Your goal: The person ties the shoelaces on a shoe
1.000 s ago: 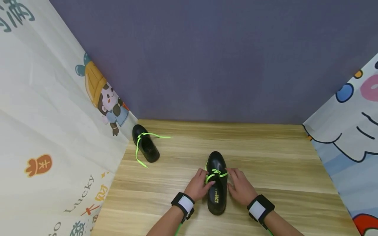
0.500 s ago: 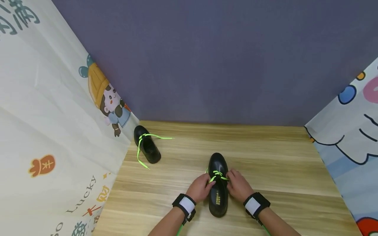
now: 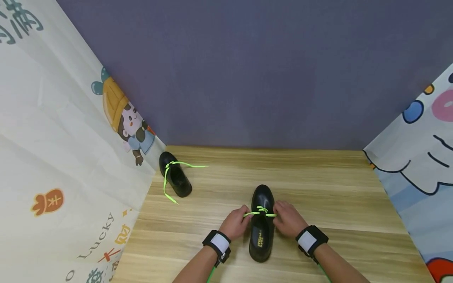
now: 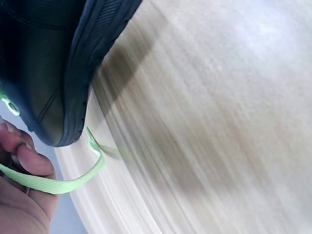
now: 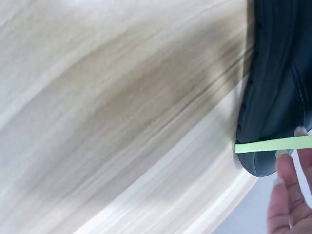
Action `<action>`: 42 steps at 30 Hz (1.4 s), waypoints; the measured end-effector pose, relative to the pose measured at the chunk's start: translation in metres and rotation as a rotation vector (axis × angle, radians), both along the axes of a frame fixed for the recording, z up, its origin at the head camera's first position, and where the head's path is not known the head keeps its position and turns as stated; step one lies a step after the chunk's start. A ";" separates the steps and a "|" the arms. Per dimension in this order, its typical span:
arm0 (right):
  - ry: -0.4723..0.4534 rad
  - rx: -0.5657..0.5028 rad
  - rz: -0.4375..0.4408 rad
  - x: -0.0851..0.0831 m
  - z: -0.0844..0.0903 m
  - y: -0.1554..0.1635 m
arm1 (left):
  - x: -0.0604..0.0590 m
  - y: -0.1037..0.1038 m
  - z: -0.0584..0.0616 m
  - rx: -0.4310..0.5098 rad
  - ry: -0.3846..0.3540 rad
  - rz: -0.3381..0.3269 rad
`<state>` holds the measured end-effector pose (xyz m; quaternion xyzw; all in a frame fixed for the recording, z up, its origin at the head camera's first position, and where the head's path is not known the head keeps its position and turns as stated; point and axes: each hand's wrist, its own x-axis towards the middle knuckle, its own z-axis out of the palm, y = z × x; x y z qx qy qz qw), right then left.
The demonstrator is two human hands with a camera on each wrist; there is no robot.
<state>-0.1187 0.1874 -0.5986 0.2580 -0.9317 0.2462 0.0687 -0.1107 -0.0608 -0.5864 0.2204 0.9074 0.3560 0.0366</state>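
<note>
A black leather shoe (image 3: pixel 262 236) stands on the wooden surface between both hands, toe pointing away. A bright green-yellow shoelace (image 3: pixel 262 210) is tied across its front, its two sides drawn outward almost level. On the shoe's left, my left hand (image 3: pixel 234 223) pinches one side of the lace. In the left wrist view, a loose length of lace (image 4: pixel 63 185) trails from between curled fingers (image 4: pixel 36 163) toward the surface. At the opposite side my right hand (image 3: pixel 288 220) pinches the other part. The right wrist view shows flat lace (image 5: pixel 273 145) crossing the shoe's side at the fingertips.
A second black shoe (image 3: pixel 179 181) lies at the back left, its green-yellow laces hanging loose. A dark purple-grey panel (image 3: pixel 247 78) bounds the back. Printed white cloths hang at the left (image 3: pixel 53 149) and right (image 3: pixel 424 157). Both wrists wear black straps.
Both hands have drawn apart from the lace's middle, and its sides now run straighter and more level. The left thumb has moved off the shoe's opening. The far shoe stays put.
</note>
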 end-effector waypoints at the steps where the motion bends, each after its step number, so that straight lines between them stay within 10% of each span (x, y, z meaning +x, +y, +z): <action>1: -0.009 -0.003 0.002 -0.001 0.001 0.001 | 0.000 0.000 0.001 0.003 -0.002 0.000; 13: -0.004 0.064 0.113 -0.003 0.002 0.007 | 0.002 0.005 0.000 -0.021 -0.047 0.003; 21: -0.214 0.001 0.099 0.000 0.008 0.010 | 0.002 0.007 0.000 -0.020 -0.064 0.008; 42: -0.260 -0.075 0.068 -0.005 0.008 0.012 | -0.003 -0.007 0.000 0.027 -0.064 -0.019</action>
